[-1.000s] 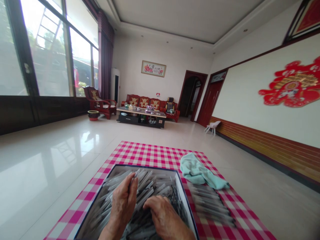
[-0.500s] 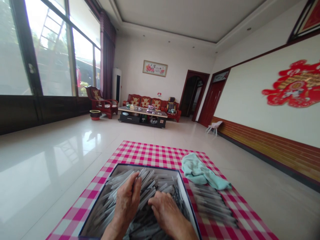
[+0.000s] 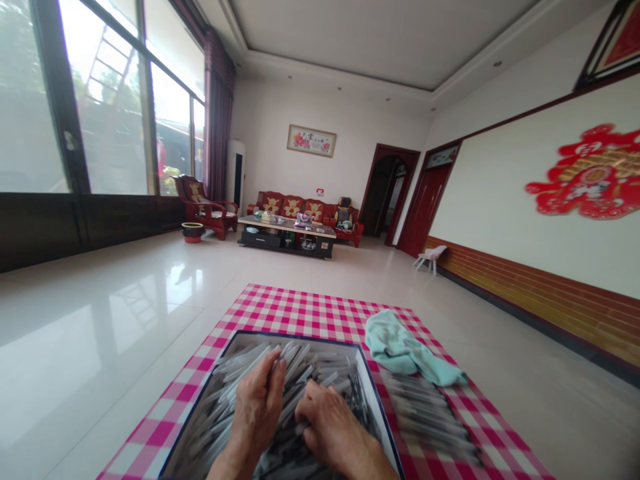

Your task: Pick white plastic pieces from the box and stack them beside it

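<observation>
A shallow box [image 3: 373, 387] with a dark blue rim and pale inner walls is full of slim, translucent pens [image 3: 245, 367], some with dark parts. My left hand [image 3: 260, 393] is over the middle of the pile, thumb and fingers closed on what looks like a clear pen. Close by on the right, my right hand [image 3: 327, 420] is curled low over the pens with its fingertips pinched together. Whatever those fingertips hold is hidden and blurred. Outside the box, to the right, lies a blurred row of similar pens [image 3: 430, 417].
A pink-and-white checked cloth [image 3: 310, 310] lies under the box. A crumpled mint-green towel [image 3: 400, 347] rests beyond the row of pens. Farther off across the tiled floor stand a low table [image 3: 285, 240], a red wooden sofa [image 3: 290, 203] and a small pale chair [image 3: 430, 257].
The whole view has shifted slightly downward in the picture. Both hands stay over the box; the right hand's fingers have curled a little differently.
</observation>
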`<state>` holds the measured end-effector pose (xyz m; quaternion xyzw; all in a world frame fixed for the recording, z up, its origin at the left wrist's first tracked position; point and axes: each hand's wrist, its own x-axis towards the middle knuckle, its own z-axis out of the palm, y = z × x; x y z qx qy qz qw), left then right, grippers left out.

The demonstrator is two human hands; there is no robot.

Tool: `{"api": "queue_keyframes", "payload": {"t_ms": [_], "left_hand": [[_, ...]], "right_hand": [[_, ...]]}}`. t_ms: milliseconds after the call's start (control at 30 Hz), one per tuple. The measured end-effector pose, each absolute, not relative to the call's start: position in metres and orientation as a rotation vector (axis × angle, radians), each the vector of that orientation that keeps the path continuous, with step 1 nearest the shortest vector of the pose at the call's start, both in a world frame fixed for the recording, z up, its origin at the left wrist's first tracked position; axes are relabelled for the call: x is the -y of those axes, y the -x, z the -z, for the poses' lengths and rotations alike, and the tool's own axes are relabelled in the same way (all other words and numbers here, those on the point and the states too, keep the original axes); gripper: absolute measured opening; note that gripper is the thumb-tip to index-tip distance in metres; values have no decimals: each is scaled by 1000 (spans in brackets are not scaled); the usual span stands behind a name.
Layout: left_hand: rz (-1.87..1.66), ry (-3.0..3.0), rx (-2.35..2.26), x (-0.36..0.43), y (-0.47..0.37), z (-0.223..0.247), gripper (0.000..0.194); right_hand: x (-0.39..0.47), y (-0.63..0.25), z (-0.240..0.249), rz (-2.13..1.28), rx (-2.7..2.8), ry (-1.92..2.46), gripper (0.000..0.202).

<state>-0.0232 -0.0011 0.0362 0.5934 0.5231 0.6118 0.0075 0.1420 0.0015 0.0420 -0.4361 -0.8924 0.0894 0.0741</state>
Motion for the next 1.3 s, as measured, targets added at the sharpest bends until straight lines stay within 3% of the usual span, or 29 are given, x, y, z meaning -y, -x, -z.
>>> {"api": "queue_keyframes", "payload": {"t_ms": [300,467,633,1300], "left_hand": [[-1808,-1940,-1500,2,20,-33,29],[-1680,-2092,-1399,2,18,-29,27],[-1435,-2246,-1318,7,15,-30,29],[-1218,-2321,-1318,13,14,-38,29]], "right_hand": [[-3,-151,-58,-629,2114,1181,18],[-11,-153,-55,-1014,1433,1067,35],[-12,-153,-53,-1276,1083,950,40],[-5,-157,-60,-1275,1397,910,31]]}}
